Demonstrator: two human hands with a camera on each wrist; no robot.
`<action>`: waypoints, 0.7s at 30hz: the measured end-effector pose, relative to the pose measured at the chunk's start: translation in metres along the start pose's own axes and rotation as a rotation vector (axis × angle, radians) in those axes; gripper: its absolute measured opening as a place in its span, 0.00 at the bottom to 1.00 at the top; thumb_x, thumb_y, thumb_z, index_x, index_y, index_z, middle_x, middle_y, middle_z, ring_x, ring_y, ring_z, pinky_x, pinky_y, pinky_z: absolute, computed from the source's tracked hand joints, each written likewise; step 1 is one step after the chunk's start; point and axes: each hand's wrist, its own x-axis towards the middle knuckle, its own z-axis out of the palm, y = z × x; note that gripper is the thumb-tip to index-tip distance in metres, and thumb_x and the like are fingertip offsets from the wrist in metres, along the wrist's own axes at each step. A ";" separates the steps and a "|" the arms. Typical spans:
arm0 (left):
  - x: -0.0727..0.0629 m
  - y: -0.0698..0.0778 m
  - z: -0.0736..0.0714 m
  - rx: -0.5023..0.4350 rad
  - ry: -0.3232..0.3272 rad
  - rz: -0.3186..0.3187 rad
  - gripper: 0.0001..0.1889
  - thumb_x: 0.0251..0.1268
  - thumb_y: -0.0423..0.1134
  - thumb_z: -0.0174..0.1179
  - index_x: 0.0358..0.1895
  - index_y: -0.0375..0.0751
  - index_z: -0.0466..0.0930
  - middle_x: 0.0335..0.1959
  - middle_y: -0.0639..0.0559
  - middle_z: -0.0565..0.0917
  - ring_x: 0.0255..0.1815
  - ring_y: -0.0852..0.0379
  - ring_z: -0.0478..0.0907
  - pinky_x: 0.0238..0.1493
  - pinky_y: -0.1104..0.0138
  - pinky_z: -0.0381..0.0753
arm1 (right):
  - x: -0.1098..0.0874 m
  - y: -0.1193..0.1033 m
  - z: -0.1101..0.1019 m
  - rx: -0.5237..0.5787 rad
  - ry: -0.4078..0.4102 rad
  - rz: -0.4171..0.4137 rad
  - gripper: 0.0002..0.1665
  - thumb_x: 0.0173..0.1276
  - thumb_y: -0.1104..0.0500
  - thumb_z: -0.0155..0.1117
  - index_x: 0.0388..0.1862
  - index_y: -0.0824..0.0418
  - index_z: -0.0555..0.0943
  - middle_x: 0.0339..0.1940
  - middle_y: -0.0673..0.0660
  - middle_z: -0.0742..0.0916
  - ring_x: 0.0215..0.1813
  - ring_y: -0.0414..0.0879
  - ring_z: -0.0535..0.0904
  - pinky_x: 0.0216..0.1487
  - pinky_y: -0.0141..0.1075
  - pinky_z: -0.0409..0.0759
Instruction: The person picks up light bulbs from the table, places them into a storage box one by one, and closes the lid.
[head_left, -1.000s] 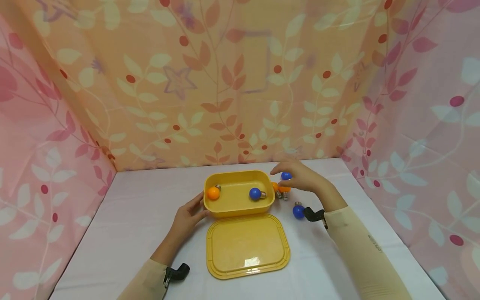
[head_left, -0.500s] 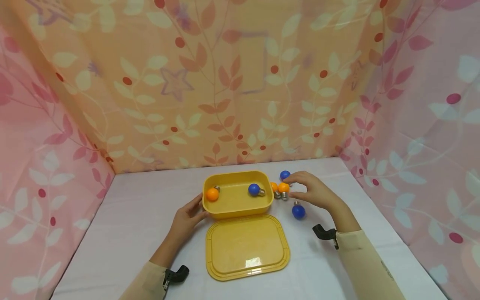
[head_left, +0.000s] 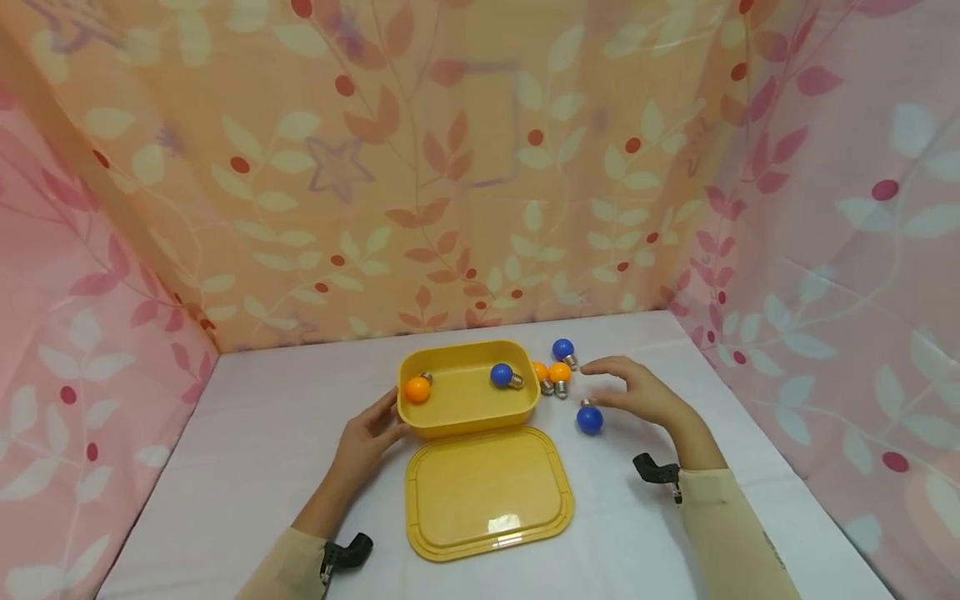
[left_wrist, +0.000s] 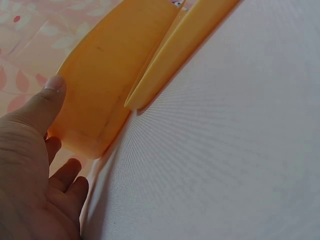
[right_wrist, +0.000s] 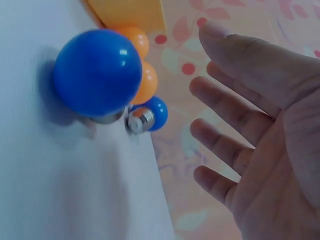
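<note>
A yellow plastic box [head_left: 468, 419] stands uncovered, holding an orange bulb [head_left: 417, 389] and a blue bulb [head_left: 501, 376]. My left hand [head_left: 367, 442] holds its left end, thumb at the front wall and fingers round the corner; the left wrist view shows the thumb [left_wrist: 47, 97] near the rim. My right hand [head_left: 637, 392] hovers right of the loose bulbs, fingers spread and nothing in them. Nearest to it lies a blue bulb [head_left: 590, 420]. Two orange bulbs [head_left: 558, 372] lie against the box's right end, with another blue bulb [head_left: 563, 349] behind them.
The yellow lid [head_left: 487, 492] lies flat on the white tablecloth [head_left: 247, 467], in front of the box. Patterned fabric walls [head_left: 427, 167] enclose the table at the back and both sides. Each wrist carries a small black camera [head_left: 655, 469].
My right hand has drawn back to the right from over the loose bulbs, leaving them uncovered. The left hand keeps its place at the box. The head view has shifted slightly.
</note>
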 end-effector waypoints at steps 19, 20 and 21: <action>0.000 -0.002 0.000 -0.009 -0.001 0.013 0.40 0.62 0.50 0.73 0.77 0.54 0.68 0.76 0.59 0.70 0.77 0.54 0.67 0.66 0.83 0.67 | -0.005 0.029 0.008 0.006 -0.265 0.158 0.45 0.58 0.45 0.80 0.72 0.55 0.75 0.71 0.57 0.79 0.76 0.63 0.67 0.78 0.67 0.58; 0.000 -0.002 0.000 -0.008 0.001 0.014 0.40 0.61 0.50 0.73 0.77 0.54 0.68 0.76 0.59 0.70 0.77 0.53 0.67 0.66 0.83 0.67 | -0.005 0.029 0.009 -0.002 -0.271 0.152 0.45 0.58 0.44 0.80 0.72 0.56 0.75 0.71 0.57 0.80 0.76 0.63 0.67 0.78 0.67 0.58; 0.000 -0.002 0.000 -0.006 0.003 0.013 0.40 0.61 0.50 0.73 0.77 0.55 0.69 0.76 0.59 0.70 0.77 0.53 0.67 0.66 0.83 0.67 | -0.005 0.028 0.009 -0.008 -0.274 0.154 0.45 0.58 0.44 0.80 0.72 0.56 0.75 0.71 0.57 0.79 0.76 0.63 0.67 0.77 0.67 0.58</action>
